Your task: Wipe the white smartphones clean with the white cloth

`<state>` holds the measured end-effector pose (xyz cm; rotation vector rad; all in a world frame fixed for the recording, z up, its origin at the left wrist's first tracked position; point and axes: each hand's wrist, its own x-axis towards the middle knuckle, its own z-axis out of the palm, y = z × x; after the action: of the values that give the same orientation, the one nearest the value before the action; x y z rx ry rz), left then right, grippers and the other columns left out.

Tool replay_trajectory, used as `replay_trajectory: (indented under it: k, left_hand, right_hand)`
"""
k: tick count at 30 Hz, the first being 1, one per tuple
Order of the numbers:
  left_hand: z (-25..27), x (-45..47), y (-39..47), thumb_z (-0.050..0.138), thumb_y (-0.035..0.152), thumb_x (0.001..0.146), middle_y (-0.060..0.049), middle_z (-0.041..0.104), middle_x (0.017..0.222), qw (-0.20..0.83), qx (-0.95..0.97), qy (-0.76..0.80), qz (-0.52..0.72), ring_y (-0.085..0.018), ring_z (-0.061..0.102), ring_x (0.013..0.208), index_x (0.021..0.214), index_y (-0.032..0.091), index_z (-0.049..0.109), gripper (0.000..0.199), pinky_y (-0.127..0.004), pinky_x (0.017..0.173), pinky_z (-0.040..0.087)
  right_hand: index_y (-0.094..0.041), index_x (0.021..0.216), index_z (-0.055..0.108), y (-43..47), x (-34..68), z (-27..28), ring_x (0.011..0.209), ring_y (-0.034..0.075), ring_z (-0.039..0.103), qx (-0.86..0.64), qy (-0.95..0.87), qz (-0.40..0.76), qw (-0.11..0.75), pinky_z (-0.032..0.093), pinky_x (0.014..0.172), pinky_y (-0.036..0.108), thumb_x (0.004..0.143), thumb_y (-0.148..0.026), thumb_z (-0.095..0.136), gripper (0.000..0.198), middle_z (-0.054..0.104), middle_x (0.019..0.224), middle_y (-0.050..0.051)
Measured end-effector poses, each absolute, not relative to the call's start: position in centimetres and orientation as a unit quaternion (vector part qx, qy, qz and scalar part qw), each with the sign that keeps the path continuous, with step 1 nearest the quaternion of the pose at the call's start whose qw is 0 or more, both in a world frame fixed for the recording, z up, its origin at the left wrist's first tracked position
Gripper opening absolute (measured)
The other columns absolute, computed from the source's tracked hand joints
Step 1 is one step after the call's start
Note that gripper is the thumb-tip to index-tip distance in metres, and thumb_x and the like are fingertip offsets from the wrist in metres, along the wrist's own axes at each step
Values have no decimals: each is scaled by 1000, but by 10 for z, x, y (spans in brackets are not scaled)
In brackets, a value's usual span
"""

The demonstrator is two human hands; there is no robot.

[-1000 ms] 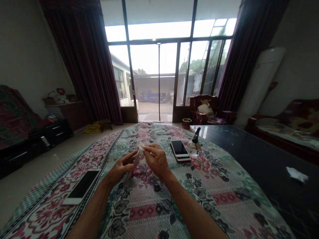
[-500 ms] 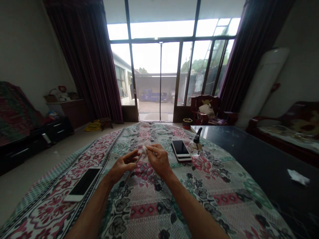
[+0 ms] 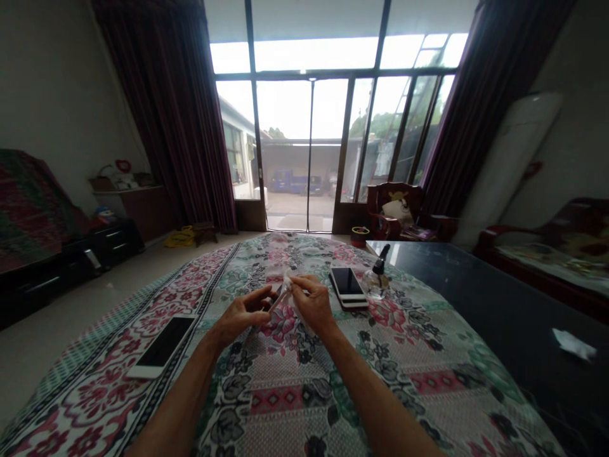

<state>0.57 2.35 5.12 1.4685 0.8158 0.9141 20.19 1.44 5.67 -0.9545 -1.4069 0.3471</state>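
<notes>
Our right grip (image 3: 314, 306) pinches a crumpled white wad (image 3: 287, 283); left of it, our left grip (image 3: 240, 316) holds a thin flat slab (image 3: 278, 301), face obscured.

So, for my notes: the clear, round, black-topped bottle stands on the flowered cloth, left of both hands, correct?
Wrong side: the head view shows the bottle standing right of the left hand and the right hand, on the flowered cloth.

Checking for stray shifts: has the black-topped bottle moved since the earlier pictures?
No; the black-topped bottle stands just beyond the same pink tablecloth flower, unshifted.
</notes>
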Motion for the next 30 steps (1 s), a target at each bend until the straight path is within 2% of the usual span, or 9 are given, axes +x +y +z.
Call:
replay_trajectory:
  k: [7,13,19,21,23,26,30]
  left_hand:
    - [49,-4,31,79,25,65,-7,67,117,539,617,384,426,-25,61,103,126,22,60,64,-33,85,49]
    - [52,4,25,78,19,64,-7,65,120,570,637,344,389,-24,62,100,125,24,62,63,-32,79,51]
    - [53,8,23,76,20,66,-6,68,115,569,642,346,380,-23,64,95,126,25,61,62,-31,77,51]
    - [51,5,27,78,22,66,-7,70,112,560,629,361,400,-24,65,96,127,23,60,63,-33,80,51]
    - [48,-2,33,79,26,64,-7,70,115,541,609,384,435,-26,65,100,125,22,61,64,-34,84,50]
    - [44,-14,40,81,32,61,-9,65,124,516,580,408,481,-29,61,110,122,20,63,64,-37,92,48]
    - [43,-21,41,83,37,57,-14,64,125,525,553,406,503,-33,59,114,121,15,64,70,-40,95,46]
  right_hand:
    - [-21,91,76,2,186,65,84,17,63,-388,-640,180,639,51,66,24,81,-20,58,20,67,90,7]
    - [-20,89,76,13,202,58,86,18,63,-428,-613,167,642,50,80,29,79,-19,58,21,69,88,6]
    - [-18,89,76,14,202,59,86,18,62,-441,-598,174,647,48,82,31,79,-21,57,22,69,87,7]
    - [-19,89,76,10,200,63,87,18,62,-432,-608,210,632,48,81,30,79,-22,58,22,70,89,7]
    - [-20,88,76,6,199,66,82,16,61,-420,-637,290,578,48,74,28,78,-22,57,22,70,88,5]
    - [-20,85,76,-2,200,69,61,10,54,-402,-687,434,422,41,56,22,78,-21,56,21,67,73,0]
    - [-18,80,74,-12,204,70,53,7,43,-363,-731,517,259,32,49,19,78,-24,61,14,61,64,-3]
